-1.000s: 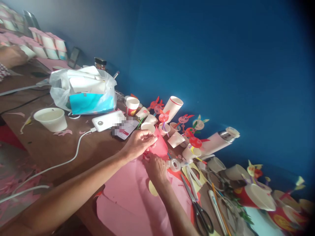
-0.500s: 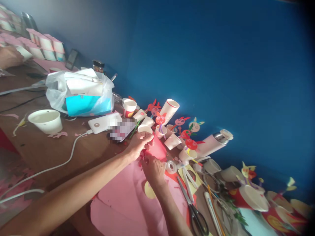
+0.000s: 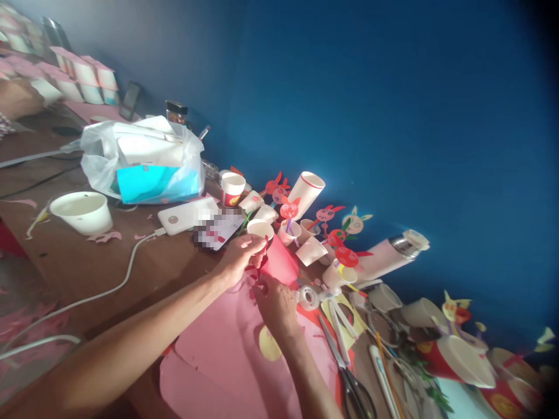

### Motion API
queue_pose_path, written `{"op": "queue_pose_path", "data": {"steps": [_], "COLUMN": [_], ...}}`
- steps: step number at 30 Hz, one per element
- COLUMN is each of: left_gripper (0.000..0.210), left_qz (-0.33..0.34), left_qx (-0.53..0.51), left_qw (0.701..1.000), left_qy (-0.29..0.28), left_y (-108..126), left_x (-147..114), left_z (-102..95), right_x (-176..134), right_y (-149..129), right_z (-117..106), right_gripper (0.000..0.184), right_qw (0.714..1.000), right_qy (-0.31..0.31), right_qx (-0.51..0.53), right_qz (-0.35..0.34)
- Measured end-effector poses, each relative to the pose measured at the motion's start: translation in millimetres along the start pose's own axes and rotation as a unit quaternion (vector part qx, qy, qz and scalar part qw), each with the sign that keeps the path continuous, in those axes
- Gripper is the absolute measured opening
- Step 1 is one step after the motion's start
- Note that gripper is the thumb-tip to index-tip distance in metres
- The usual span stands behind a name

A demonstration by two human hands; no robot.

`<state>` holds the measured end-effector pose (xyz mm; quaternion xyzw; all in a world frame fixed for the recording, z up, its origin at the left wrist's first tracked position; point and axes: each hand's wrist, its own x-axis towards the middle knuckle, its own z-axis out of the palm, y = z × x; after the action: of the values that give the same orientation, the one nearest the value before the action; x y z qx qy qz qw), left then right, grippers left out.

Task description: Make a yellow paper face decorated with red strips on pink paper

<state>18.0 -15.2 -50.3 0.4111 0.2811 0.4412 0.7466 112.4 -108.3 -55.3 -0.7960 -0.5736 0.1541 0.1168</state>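
Observation:
A small piece of red paper [image 3: 280, 261] stands tilted above the pink sheets [image 3: 209, 361]. My left hand [image 3: 244, 254] is closed, with thumb and fingers pinching the paper's upper left edge. Curled at its lower edge is my right hand [image 3: 276, 301], whose fingertips are partly hidden against the paper. A white paper cup [image 3: 261, 228] sits just beyond my left fingers. To the right of my right hand lie a roll of clear tape [image 3: 309, 297] and black-handled scissors [image 3: 349, 372], blades apart.
Paper cups with red paper figures [image 3: 347, 256] line the blue wall beside a pink thermos [image 3: 384, 256]. On the left are a white bowl [image 3: 82, 214], a plastic bag [image 3: 98, 157], a power bank [image 3: 186, 214] and a phone [image 3: 220, 228]. Another person's hand [image 3: 21, 98] holds a cup.
The view has shifted slightly, so the things on the right sit lower and further right. Both hands keep their places at the red paper, whose face now shows a little wider.

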Motion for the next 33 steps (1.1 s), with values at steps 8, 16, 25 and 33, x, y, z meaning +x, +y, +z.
{"op": "queue_pose_path", "data": {"steps": [8,16,25,33], "left_gripper": [0.028,0.031,0.031,0.031], "left_qz": [-0.001,-0.015,-0.011,-0.028], "left_qx": [-0.012,-0.010,0.002,0.031], "left_qw": [1.000,0.999,0.999,0.998], "left_qy": [-0.027,-0.026,-0.041,-0.038], "left_y": [-6.9,-10.3,-7.3,-11.7], "left_x": [-2.9,-3.7,-6.9,-12.7], "left_z": [0.6,2.6,6.9,15.0], "right_x": [-2.2,2.1,-1.1,-30.6], "right_y": [-1.5,2.5,10.6,48.9], "right_z": [8.3,8.9,10.8,-28.3], "right_gripper": [0.030,0.027,0.017,0.012], "right_qw": [0.999,1.000,0.988,0.943], "right_qy": [0.000,0.015,0.087,0.057], "right_qx": [-0.036,-0.010,0.122,0.319], "right_qz": [-0.003,-0.012,-0.045,-0.070]}}
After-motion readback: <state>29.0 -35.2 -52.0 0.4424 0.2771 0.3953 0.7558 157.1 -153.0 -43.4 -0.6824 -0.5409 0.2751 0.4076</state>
